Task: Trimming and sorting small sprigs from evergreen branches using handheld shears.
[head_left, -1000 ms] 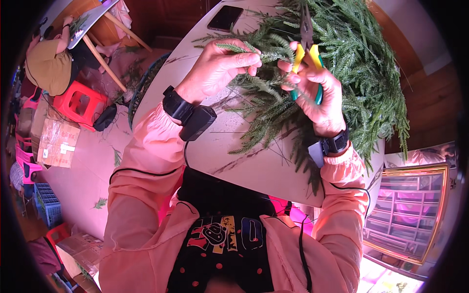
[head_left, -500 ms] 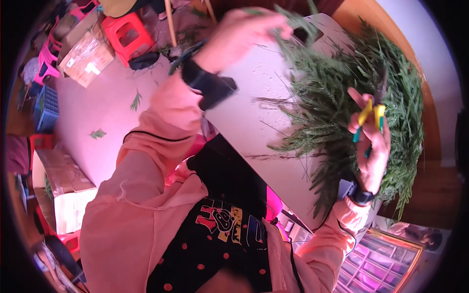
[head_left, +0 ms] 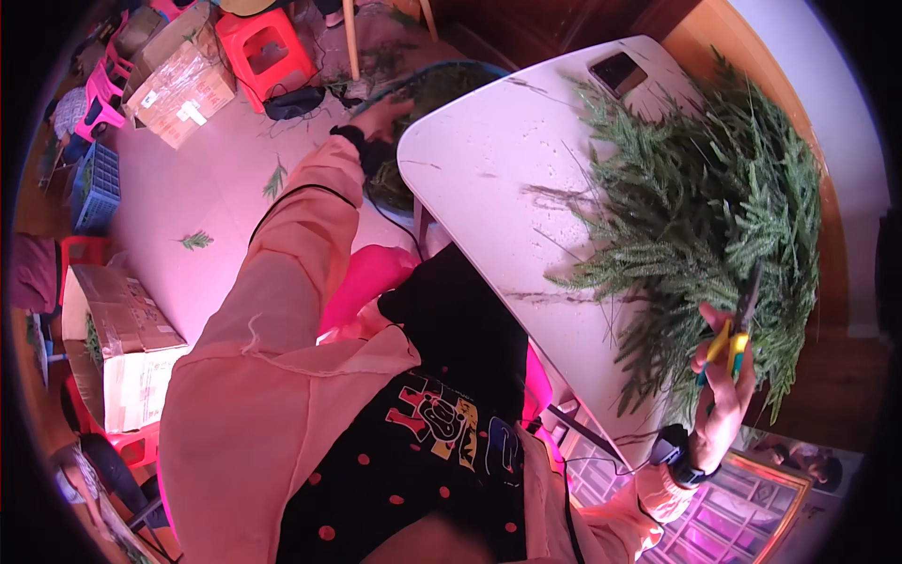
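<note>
On the desk: many fir sprigs left
Tub: some greens inside
Right grip: around long-nose pliers
Left grip: at tub, can't tell if holding

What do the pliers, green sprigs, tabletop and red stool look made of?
Pliers: probably steel nose, dark grey; grips likely plastic or rubber, bright yellow and green.
Green sprigs: perhaps matte plastic, given the uniform needles; real foliage possible.
Tabletop: smooth, pale with brown vein-like streaks; stone or stone-look laminate, can't tell.
Red stool: likely moulded plastic, slight sheen, even colour, one-piece form.
</note>
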`<state>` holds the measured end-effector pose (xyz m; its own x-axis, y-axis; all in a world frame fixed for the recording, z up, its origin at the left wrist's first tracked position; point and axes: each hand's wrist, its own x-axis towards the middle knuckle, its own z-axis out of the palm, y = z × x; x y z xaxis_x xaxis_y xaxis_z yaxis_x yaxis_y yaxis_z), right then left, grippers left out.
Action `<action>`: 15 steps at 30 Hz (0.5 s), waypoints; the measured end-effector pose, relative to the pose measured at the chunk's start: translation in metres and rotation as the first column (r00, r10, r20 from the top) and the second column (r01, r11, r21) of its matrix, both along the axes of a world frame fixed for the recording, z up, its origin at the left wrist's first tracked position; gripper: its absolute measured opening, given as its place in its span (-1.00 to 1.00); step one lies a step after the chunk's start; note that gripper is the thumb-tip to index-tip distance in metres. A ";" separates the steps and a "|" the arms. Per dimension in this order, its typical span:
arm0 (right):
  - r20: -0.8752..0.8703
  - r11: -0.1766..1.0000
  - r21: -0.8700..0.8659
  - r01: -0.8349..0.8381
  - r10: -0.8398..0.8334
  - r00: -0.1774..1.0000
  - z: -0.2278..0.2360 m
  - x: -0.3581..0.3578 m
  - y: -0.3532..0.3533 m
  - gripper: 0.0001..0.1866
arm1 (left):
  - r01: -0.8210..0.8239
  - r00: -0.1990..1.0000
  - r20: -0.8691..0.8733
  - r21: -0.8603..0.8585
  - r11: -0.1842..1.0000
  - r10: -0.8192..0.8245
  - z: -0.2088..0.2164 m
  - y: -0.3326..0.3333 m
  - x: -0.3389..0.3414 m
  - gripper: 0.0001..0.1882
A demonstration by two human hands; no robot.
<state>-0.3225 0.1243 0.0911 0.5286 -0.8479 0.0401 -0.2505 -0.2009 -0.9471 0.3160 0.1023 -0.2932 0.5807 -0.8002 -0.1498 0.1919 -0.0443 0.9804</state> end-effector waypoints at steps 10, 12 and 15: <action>0.013 0.634 -0.138 0.761 -0.767 0.642 0.004 -0.118 0.135 -0.49 | 0.376 0.925 0.038 0.028 0.926 -0.377 0.057 0.000 -0.056 -0.61; -0.067 0.595 -0.156 0.788 -0.803 0.593 -0.001 -0.151 0.142 -0.51 | 0.637 0.767 -0.214 0.141 0.758 -0.605 0.102 0.057 0.120 -0.60; -0.396 0.546 -0.341 0.766 -0.822 0.409 -0.010 -0.178 0.154 -0.52 | 0.731 0.276 -0.237 -0.577 0.363 -0.932 0.160 0.006 0.098 -0.58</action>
